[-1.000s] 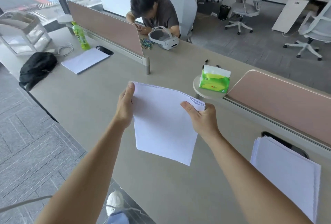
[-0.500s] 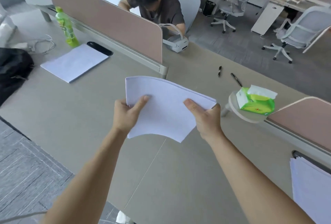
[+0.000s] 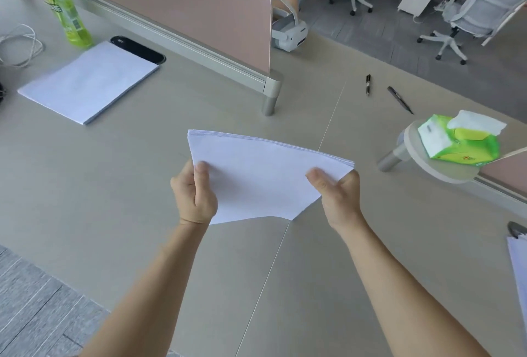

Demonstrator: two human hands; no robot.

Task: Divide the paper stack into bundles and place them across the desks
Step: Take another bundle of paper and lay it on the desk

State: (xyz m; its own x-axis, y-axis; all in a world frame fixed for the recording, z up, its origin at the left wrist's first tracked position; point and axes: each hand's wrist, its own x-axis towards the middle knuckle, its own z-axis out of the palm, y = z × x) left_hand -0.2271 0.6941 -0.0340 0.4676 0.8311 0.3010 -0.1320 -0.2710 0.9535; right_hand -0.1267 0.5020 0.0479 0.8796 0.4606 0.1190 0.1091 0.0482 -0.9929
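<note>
A: What's shifted?
B: The paper bundle (image 3: 265, 174) has dropped closer to the beige desk (image 3: 114, 171), above the seam between two tops.
A: Surroundings?
B: A pink divider (image 3: 171, 0), a green bottle (image 3: 58, 6) beside a laid bundle (image 3: 88, 81) far left, a tissue pack (image 3: 462, 140) right, and office chairs (image 3: 467, 11) on grey floor beyond.
A: And the bundle?
B: White and bowed. The left hand (image 3: 195, 194) and right hand (image 3: 338, 200) each pinch a side, thumbs on top.

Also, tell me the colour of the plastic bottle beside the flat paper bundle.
Bright green plastic bottle, shown best in the head view.
</note>
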